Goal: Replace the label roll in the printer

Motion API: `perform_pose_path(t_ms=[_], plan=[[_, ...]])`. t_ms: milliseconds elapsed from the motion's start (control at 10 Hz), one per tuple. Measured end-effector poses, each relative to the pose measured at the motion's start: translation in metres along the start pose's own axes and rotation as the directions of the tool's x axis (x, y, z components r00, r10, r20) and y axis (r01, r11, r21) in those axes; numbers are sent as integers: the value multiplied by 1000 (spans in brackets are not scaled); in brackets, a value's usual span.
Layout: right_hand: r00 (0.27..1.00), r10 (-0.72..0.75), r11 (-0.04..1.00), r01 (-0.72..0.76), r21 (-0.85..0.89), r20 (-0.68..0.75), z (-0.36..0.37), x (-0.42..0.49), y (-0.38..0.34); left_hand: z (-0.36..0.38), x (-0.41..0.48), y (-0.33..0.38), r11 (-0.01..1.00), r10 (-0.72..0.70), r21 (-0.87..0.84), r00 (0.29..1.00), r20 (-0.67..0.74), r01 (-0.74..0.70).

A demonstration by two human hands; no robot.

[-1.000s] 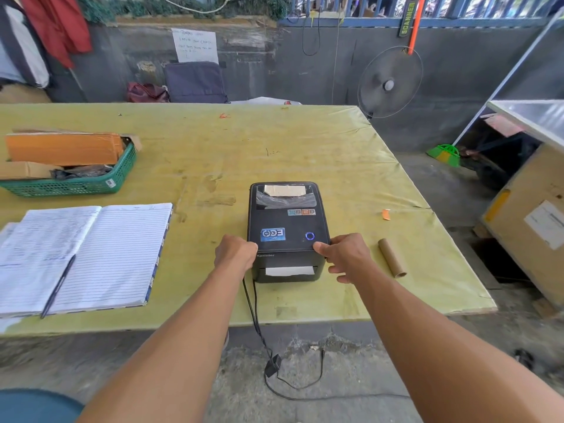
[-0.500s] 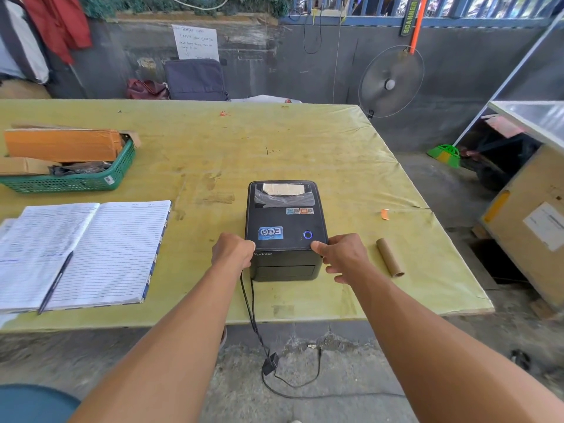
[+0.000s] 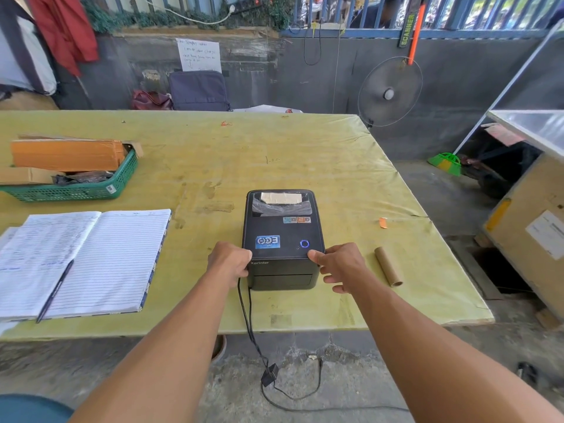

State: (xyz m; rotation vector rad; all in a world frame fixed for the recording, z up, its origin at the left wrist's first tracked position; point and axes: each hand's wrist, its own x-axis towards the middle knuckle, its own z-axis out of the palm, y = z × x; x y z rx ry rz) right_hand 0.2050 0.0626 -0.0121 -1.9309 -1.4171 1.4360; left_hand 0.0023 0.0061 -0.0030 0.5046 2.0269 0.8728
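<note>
A black label printer [image 3: 282,236] stands near the front edge of the yellow-green table [image 3: 305,166], lid down, a blue ring light lit on top. My left hand [image 3: 230,259] grips its front left corner. My right hand [image 3: 338,265] rests against the front right corner, thumb on the lid, fingers spread. No label shows at the front slot. An empty brown cardboard core [image 3: 388,266] lies on the table just right of my right hand. The roll inside is hidden.
An open lined notebook [image 3: 100,261] with a pen [image 3: 55,291] lies at the left. A green basket [image 3: 79,187] holds cardboard boxes at the far left. The printer's cable [image 3: 248,319] hangs off the front edge. A fan [image 3: 389,91] stands behind the table's right corner.
One second ago a white label stuck out of the printer's front slot; it is gone now. Both hands have stayed at the printer's front corners.
</note>
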Motion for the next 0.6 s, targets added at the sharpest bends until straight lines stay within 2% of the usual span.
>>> perform_pose_path(t_ms=[200,400,500,600], plan=[[995,11,998,-6,-56,96,-9,1,1,-4,-4,-10,999,-11,-49,1000,16,11],[990,-64,970,91,-225,125,-12,17,-1,-5,-1,-25,985,30,-173,999,37,-24],[989,-60,919,109,-380,137,-12,20,-5,2,-3,-24,975,-3,-220,1000,-25,-2],[981,-181,874,194,-445,71,-24,21,-17,10,-3,-26,969,-33,-246,999,-22,27]])
